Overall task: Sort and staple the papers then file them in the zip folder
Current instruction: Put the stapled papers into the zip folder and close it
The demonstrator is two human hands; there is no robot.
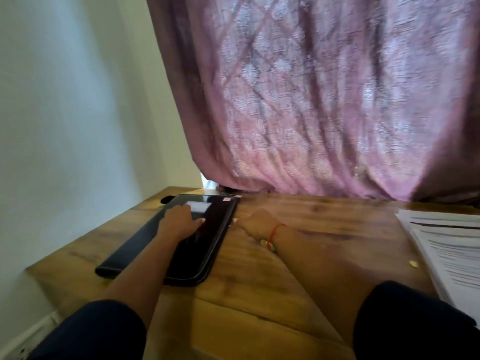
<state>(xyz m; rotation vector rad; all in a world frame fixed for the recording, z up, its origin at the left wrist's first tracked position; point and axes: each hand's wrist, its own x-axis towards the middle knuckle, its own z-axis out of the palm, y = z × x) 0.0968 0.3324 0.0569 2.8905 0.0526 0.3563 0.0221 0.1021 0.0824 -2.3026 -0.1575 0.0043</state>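
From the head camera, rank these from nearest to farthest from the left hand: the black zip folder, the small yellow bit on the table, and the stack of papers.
1. Zip folder, directly under the left hand.
2. Small yellow bit, right side of the table.
3. Papers, far right edge.

Zip folder (181, 245) lies left of the papers (449, 245).

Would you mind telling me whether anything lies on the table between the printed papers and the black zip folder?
Only the right hand and forearm cross the bare wood between the papers and the zip folder.
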